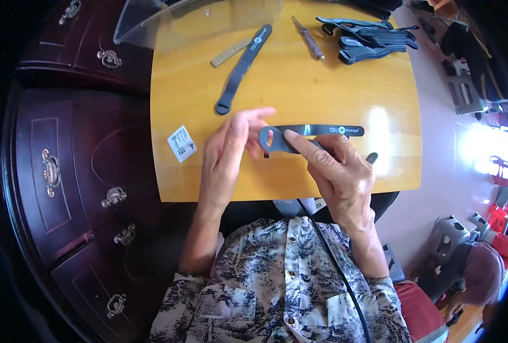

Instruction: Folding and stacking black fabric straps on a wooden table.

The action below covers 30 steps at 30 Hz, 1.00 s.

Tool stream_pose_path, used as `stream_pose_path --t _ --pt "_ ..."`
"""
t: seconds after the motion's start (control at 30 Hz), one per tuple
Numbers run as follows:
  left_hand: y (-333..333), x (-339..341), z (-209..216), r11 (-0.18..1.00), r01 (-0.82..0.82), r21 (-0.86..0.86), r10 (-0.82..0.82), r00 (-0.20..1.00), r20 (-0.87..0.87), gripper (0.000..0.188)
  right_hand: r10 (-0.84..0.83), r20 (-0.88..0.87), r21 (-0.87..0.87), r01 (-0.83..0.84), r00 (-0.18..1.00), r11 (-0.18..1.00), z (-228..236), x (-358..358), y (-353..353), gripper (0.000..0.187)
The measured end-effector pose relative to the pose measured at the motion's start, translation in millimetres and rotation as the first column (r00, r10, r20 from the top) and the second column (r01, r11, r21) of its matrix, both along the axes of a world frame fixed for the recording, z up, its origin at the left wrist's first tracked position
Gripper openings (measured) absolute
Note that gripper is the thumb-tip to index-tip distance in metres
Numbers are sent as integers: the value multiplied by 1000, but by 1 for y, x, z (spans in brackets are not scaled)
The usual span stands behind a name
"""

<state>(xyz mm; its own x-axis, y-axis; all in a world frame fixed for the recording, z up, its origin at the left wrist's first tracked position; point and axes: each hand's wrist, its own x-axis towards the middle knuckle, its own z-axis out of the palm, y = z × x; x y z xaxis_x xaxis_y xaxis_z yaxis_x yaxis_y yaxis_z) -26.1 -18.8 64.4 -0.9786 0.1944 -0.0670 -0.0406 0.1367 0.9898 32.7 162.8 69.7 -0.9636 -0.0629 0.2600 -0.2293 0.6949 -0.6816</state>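
Note:
My right hand [345,174] grips dark grey straps [276,140] above the near part of the table. One strap end is rounded with an oval slot and points left. Another strap length [317,130] with pale printing runs behind my fingers to the right. Whether these are separate straps or one folded over, I cannot tell. My left hand [228,151] is beside the slotted end, its fingers stretched out and apart, with nothing visible in it. Farther off, a single matching strap [241,71] lies slanted on the table, slotted end toward me.
On the yellow table [322,91] are a stack of straps [374,44], a thin pointed tool [309,39], a tan ribbed strip [231,52] and a white label [182,144]. A clear plastic bin [208,26] stands at the back. Dark drawers [51,171] flank the left; stools [451,234] and a bending person [482,274] are at right.

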Motion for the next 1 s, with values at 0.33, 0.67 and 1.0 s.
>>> stream_pose_path --t 0.33,0.67,1.0 --pt "-14 41 -28 969 38 246 -124 930 345 18 104 339 -105 -72 935 992 -10 7 20 24" --pt "-16 44 -46 998 -38 42 26 964 264 15 60 632 -346 212 773 914 -24 12 74 17" --pt "-21 42 -43 988 -139 65 113 948 298 16 -3 696 -466 455 718 759 -28 12 75 17"
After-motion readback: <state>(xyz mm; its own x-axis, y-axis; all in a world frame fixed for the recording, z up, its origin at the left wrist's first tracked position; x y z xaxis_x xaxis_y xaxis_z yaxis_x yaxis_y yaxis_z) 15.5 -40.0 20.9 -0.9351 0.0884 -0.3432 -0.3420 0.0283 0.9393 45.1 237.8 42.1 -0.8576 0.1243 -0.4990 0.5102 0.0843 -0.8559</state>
